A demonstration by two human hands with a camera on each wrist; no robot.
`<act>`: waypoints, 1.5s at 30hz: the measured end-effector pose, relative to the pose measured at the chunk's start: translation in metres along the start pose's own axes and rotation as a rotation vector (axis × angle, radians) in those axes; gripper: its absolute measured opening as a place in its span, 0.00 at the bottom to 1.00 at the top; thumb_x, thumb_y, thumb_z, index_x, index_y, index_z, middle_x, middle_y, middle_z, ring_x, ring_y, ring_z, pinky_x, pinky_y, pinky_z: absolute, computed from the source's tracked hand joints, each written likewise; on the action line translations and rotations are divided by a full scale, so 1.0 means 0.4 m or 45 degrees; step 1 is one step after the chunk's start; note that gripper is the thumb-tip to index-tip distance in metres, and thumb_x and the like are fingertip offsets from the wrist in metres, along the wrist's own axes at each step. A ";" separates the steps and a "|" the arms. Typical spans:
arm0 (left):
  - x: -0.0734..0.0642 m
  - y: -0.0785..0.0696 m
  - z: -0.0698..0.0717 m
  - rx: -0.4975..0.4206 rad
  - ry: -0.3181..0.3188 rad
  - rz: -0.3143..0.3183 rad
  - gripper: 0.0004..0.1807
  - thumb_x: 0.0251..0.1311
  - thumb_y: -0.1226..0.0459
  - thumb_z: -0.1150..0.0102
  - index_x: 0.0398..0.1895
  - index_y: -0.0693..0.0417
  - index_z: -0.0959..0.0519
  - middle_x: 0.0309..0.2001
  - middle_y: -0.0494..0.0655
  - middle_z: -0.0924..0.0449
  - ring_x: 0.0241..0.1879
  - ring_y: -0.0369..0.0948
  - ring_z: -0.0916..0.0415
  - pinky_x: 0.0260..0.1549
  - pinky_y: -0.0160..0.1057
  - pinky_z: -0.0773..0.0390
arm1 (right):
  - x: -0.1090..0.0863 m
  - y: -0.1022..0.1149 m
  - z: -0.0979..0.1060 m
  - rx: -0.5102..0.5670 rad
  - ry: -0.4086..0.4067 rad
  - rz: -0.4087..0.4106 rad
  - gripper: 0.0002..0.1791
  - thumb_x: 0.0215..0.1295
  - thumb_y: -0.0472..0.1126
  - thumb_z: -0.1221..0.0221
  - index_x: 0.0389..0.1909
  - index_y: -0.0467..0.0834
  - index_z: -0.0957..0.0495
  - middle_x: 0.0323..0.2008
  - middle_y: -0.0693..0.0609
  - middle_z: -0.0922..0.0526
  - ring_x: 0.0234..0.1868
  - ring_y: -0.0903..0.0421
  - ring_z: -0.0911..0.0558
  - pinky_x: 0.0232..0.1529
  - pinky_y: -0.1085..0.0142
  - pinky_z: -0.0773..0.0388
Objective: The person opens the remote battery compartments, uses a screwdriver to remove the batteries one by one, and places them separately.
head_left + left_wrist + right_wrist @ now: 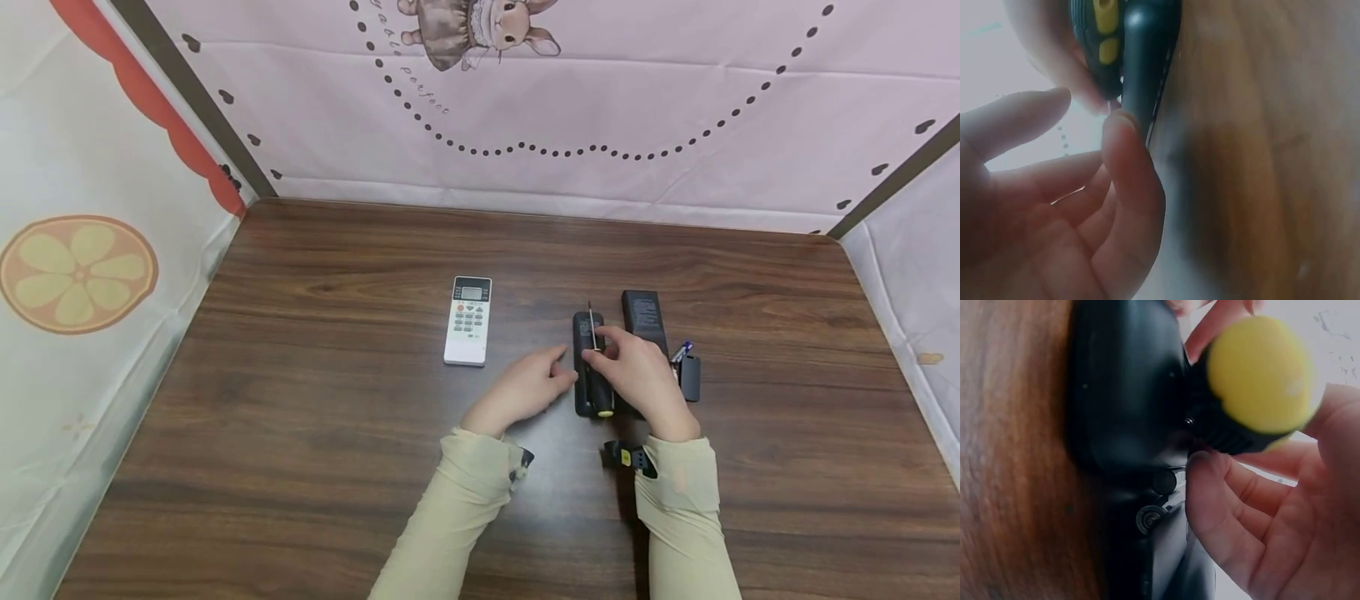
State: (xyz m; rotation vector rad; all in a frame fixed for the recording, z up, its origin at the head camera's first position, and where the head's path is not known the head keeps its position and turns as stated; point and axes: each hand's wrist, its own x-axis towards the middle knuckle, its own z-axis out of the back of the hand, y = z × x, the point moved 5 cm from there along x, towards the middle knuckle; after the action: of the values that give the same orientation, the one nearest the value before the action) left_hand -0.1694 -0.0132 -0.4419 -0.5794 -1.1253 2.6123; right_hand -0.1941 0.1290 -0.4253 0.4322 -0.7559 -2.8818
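Note:
A black remote control [582, 367] lies back up on the table, with a screwdriver [602, 393] over it. The screwdriver has a black handle with a yellow end, and its thin shaft points toward the far side. My right hand [641, 375] holds the screwdriver between thumb and fingers near the front of the handle. In the right wrist view the yellow handle end [1260, 375] stands close to the camera. My left hand [528, 383] is at the remote's left side, a fingertip right at its edge in the left wrist view; thumb and fingers are apart.
A white remote control [467, 333] with a small screen lies to the left. Beyond my right hand is another long black item [643, 312] with a printed label. Beside it are a small dark cover [691, 383] and a blue-and-white battery-like piece [682, 352].

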 end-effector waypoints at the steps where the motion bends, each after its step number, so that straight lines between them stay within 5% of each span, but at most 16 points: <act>1: -0.001 0.002 0.006 -0.022 -0.010 -0.003 0.29 0.62 0.55 0.52 0.63 0.58 0.40 0.31 0.38 0.28 0.31 0.35 0.31 0.35 0.34 0.31 | 0.000 0.001 0.000 0.001 0.003 0.000 0.29 0.61 0.55 0.48 0.58 0.43 0.33 0.36 0.47 0.21 0.32 0.53 0.24 0.31 0.59 0.29; 5: -0.009 0.007 0.035 -0.080 -0.054 -0.021 0.28 0.61 0.54 0.52 0.63 0.54 0.38 0.33 0.39 0.27 0.31 0.35 0.30 0.35 0.34 0.31 | -0.002 0.002 0.002 -0.001 0.007 0.006 0.28 0.61 0.55 0.49 0.58 0.43 0.33 0.36 0.47 0.21 0.32 0.53 0.24 0.30 0.59 0.29; 8: -0.019 0.011 0.070 -0.060 -0.158 -0.014 0.26 0.61 0.53 0.52 0.62 0.49 0.36 0.36 0.39 0.26 0.33 0.35 0.30 0.36 0.35 0.30 | -0.001 0.000 0.004 0.007 0.008 0.007 0.28 0.62 0.56 0.49 0.58 0.45 0.33 0.33 0.48 0.22 0.28 0.55 0.25 0.27 0.62 0.30; 17: -0.073 0.043 0.193 0.024 -0.757 0.112 0.15 0.56 0.55 0.45 0.47 0.46 0.24 0.35 0.44 0.27 0.36 0.41 0.33 0.35 0.39 0.33 | -0.009 -0.021 0.024 0.074 0.007 -0.009 0.28 0.62 0.57 0.51 0.60 0.47 0.35 0.35 0.49 0.22 0.24 0.59 0.23 0.26 0.64 0.29; 20: -0.088 0.062 0.213 0.121 -0.873 0.196 0.16 0.55 0.55 0.44 0.46 0.46 0.23 0.41 0.48 0.30 0.42 0.45 0.37 0.37 0.42 0.34 | -0.017 -0.024 0.038 0.076 -0.033 0.001 0.28 0.62 0.57 0.51 0.60 0.47 0.35 0.35 0.50 0.22 0.25 0.59 0.23 0.27 0.63 0.29; 24: -0.091 0.077 0.214 0.246 -0.851 0.231 0.19 0.54 0.54 0.42 0.50 0.46 0.26 0.51 0.51 0.36 0.49 0.48 0.43 0.42 0.45 0.37 | -0.024 -0.020 0.049 0.089 -0.060 0.014 0.27 0.62 0.56 0.51 0.59 0.47 0.34 0.35 0.51 0.22 0.25 0.59 0.23 0.28 0.63 0.28; 34: -0.090 0.118 0.185 0.383 -0.560 0.373 0.33 0.50 0.56 0.39 0.62 0.45 0.36 0.65 0.55 0.52 0.56 0.53 0.49 0.43 0.51 0.36 | -0.025 -0.010 0.050 0.110 -0.050 0.026 0.27 0.62 0.56 0.51 0.58 0.47 0.34 0.36 0.51 0.22 0.26 0.59 0.23 0.28 0.63 0.28; 45: -0.091 0.133 0.182 0.405 -0.543 0.434 0.36 0.38 0.60 0.37 0.57 0.42 0.36 0.53 0.54 0.39 0.47 0.49 0.45 0.37 0.49 0.39 | -0.029 0.003 0.050 0.108 -0.053 0.048 0.29 0.62 0.60 0.53 0.59 0.48 0.33 0.36 0.51 0.22 0.27 0.59 0.23 0.28 0.63 0.29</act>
State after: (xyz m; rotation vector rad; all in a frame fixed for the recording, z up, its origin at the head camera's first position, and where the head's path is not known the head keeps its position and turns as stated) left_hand -0.1726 -0.1090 -0.4258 -0.1560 -0.7252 3.2300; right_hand -0.1891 0.1394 -0.4052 0.3647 -0.8856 -2.8398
